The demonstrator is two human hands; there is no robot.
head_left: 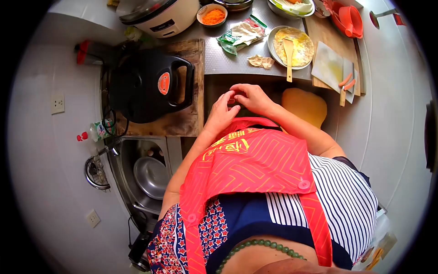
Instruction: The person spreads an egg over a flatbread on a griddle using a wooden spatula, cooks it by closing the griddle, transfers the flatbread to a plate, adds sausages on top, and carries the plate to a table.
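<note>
My left hand and my right hand meet in front of the red apron, just short of the counter edge. The left fingers stretch forward with the thumb apart. My right fingers bend over towards the left fingertips and seem to touch them. No object shows in either hand. Ahead, a plate holds a yellow-topped flatbread, with a wooden spatula lying across it. To the left sits a closed black electric griddle on a wooden board.
Beyond are a green packet, a crumpled wrapper, a bowl of shredded carrot and a rice cooker. At right, a knife lies by a white cutting sheet. A sink with a metal bowl is at left.
</note>
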